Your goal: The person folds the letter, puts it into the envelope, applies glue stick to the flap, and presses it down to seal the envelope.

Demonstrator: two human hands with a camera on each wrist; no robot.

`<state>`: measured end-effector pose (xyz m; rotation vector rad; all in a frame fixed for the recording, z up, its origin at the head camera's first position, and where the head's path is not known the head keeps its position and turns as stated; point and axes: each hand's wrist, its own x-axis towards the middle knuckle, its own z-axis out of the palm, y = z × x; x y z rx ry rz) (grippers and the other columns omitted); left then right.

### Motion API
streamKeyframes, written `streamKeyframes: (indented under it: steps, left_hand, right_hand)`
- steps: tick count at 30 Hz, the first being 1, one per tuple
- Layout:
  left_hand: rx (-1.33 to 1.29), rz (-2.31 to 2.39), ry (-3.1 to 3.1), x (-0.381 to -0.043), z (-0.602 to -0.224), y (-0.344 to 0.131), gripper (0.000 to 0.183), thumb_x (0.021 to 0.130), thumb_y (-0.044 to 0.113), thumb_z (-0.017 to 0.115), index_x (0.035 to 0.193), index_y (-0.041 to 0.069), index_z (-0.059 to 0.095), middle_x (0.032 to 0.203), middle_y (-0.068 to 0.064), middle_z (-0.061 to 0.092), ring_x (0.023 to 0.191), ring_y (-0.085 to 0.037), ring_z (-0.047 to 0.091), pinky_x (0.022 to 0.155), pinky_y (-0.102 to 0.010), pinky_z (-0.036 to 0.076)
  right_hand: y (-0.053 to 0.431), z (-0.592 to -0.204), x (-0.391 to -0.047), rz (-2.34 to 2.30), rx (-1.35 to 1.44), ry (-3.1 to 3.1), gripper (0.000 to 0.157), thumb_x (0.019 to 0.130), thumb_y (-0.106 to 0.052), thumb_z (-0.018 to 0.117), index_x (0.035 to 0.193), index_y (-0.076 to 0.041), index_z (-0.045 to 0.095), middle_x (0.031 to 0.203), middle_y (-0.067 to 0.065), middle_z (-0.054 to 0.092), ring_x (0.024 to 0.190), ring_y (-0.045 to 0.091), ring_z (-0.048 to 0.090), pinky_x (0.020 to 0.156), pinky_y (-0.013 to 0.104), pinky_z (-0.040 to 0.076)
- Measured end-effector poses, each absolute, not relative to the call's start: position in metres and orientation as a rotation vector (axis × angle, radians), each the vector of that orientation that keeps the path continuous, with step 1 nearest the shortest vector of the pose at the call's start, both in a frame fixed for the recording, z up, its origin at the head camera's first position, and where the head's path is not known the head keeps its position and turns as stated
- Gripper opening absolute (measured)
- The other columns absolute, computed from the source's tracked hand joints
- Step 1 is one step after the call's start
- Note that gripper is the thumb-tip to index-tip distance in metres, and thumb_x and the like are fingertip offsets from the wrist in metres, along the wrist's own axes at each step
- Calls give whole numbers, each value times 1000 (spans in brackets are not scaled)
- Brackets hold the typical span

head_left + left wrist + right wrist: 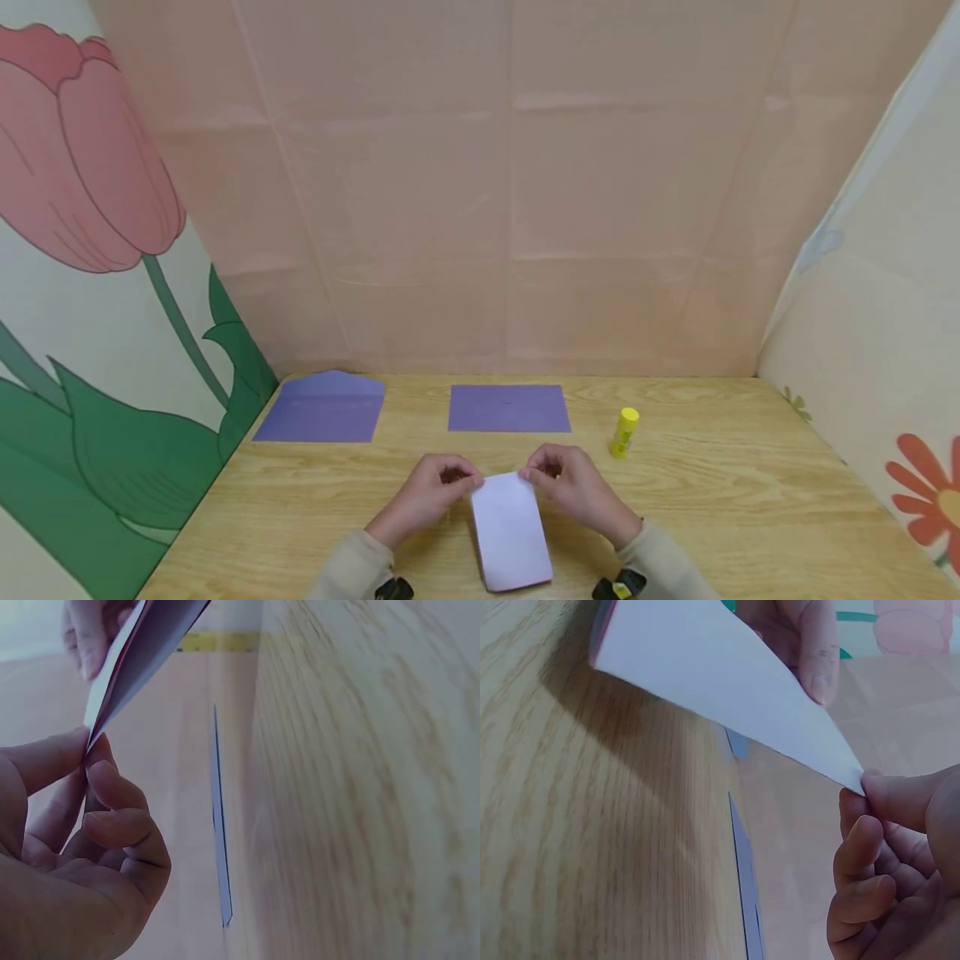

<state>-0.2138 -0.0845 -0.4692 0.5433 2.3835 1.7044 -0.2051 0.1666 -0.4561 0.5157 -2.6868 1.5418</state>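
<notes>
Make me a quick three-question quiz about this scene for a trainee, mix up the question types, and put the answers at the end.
1. True or false: the yellow tube stands upright on the table.
2. The left hand pinches: A) the yellow tube; B) a corner of the white card; C) nothing.
3. Fill in the blank: in the head view, the purple envelope with its flap raised lies to the ____ of the plain purple rectangle.

Key: 1. True. 2. B. 3. Left.
</notes>
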Motion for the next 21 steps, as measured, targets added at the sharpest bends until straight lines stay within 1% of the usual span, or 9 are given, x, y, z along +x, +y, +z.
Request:
streamKeyframes:
  steps: [3,6,10,15,18,21]
  left_hand:
    - [546,1722,2390,-214,-469,-84,11,94,17,70,94,8,76,86,-1,67,72,-9,55,61,-21,46]
    - [549,1761,2387,-214,-469,-84,11,95,16,69,94,6,75,86,-4,68,70,-9,55,62,-20,46]
    - [546,1812,2356,-215,-471,-84,12,95,15,69,95,4,75,89,-7,70,71,-9,56,63,-20,47]
    - [543,1815,2347,-216,-474,-83,12,95,16,69,95,5,75,88,-4,70,71,-9,57,63,-21,49]
    - [532,1822,2372,-217,-474,-83,12,94,16,70,95,5,75,88,-4,70,71,-9,57,63,-21,49]
    - [493,1861,2389,-213,-467,-81,12,95,13,69,95,2,75,89,-8,70,71,-10,57,63,-21,49]
  right_hand:
    - [167,-456,-206,1595,507,-2677,10,97,-13,66,88,-10,69,76,0,62,59,7,50,49,20,42]
    - [168,-458,-207,1644,481,-2669,10,96,-16,67,90,-9,70,79,1,64,59,8,51,50,22,45]
    - [168,-460,-207,1642,495,-2664,12,94,-18,70,89,-7,70,77,1,63,63,8,51,50,21,44]
    - [168,-458,-206,1612,528,-2646,9,96,-12,66,89,-8,70,75,2,62,61,7,49,49,20,40]
    - [169,-456,-207,1632,495,-2651,9,97,-13,66,91,-10,72,75,2,62,58,7,49,48,20,40]
    - [169,-456,-208,1649,468,-2667,8,95,-16,69,91,-10,73,76,1,62,60,9,50,50,21,41]
